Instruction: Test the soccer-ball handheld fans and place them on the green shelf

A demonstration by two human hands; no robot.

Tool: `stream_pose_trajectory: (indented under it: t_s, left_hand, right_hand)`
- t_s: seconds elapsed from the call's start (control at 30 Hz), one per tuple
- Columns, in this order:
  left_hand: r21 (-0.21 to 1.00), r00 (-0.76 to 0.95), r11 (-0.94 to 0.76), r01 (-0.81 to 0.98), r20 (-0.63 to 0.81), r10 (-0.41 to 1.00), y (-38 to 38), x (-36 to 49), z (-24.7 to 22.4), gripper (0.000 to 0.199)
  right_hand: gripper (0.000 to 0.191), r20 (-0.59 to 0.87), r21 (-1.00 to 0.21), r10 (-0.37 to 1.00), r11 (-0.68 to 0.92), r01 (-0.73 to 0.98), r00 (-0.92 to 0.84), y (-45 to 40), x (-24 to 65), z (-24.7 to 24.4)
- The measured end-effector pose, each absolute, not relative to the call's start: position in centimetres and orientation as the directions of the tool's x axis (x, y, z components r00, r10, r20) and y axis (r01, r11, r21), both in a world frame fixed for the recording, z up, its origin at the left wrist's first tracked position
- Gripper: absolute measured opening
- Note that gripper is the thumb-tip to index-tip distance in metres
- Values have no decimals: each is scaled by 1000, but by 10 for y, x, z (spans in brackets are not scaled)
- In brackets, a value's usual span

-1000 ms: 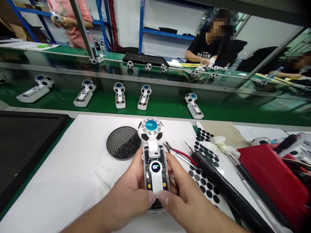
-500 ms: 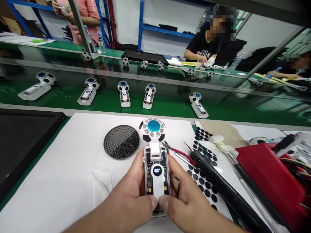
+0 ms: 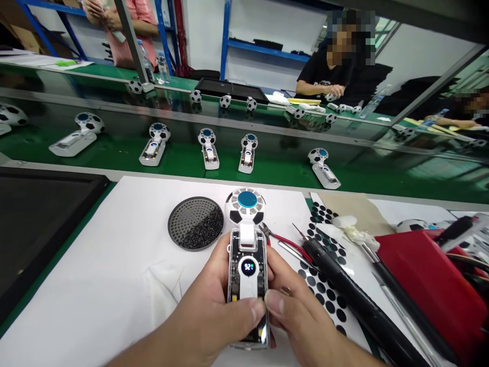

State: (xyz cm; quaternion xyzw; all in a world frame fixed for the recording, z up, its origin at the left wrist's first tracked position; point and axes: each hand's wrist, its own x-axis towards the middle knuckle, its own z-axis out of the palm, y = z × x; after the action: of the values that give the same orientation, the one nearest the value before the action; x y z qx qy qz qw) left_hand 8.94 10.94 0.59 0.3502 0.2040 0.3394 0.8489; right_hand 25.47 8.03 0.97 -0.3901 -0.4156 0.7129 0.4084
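Note:
Both my hands hold a handheld fan [image 3: 248, 262] upright in front of me. It has a football-patterned head with a blue centre and a clear body showing its circuit board. Its small round display is lit and reads about 92. My left hand [image 3: 217, 311] wraps the left side, with the thumb lying across the lower front. On the right side, my right hand [image 3: 298, 306] grips the body, its thumb at the edge. A small metallic piece shows by my right fingers; I cannot make out what it is.
Black screws or grains fill part of a round dish [image 3: 195, 224]. To the right lie red-handled cutters [image 3: 280, 238], a black electric screwdriver [image 3: 344, 285], black round stickers [image 3: 324, 293] and a red box [image 3: 428, 285]. Similar fans stand along the green conveyor [image 3: 183, 163]. People work beyond it.
The display went from 100 to about 92. My left thumb moved up and right across the body; my right thumb also moved up. Fans on the conveyor appear shifted right.

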Motion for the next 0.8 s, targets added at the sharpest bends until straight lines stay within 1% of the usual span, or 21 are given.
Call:
stream_pose_trajectory:
  t_s: [0.1,0.17,0.27,0.33,0.4,0.43,0.53,0.6,0.67,0.73,0.8]
  left_hand:
    - [720,675,522,-458,-100,731,109,90,6,31]
    - [698,678,552,-456,-129,723,109,91,6,29]
    - [651,699,611,-450,-170,695,111,90,7,34]
    - [642,694,611,-463,-166,700,112,90,8,37]
    - [695,672,564,-445,-157,724,112,90,9,37]
    - [740,671,539,-402,-162,724,112,90,10,36]
    - [866,707,459,-198,-198,679,111,91,10,38]
    - [902,729,425,-80,-237,642,110,91,9,39]
    - [910,744,413,-28,-257,617,110,91,8,44]
    - [902,761,431,-26,-262,594,110,92,8,50]
    - [894,779,442,-68,-229,583,110,92,8,56]
  right_hand:
    - [45,-234,-905,907,-335,-263,-351,81,252,10]
    - [39,-230,-910,908,-328,-254,-349,82,250,10]
    - [33,-234,-911,912,-326,-252,-336,83,247,11]
    - [35,-244,-918,931,-312,-246,-272,85,246,11]
    - [40,-253,-921,948,-297,-253,-193,89,248,11]
    - [43,-258,-921,953,-292,-258,-159,90,250,11]
    - [46,-258,-921,962,-272,-279,-85,96,257,12]
    - [46,-193,-941,981,-193,-278,-26,98,261,14]
    - [49,-85,-969,996,-76,-235,30,96,263,17]
    - [56,8,-989,997,20,-149,77,92,265,20]
    - [61,47,-996,996,52,-73,74,87,266,21]
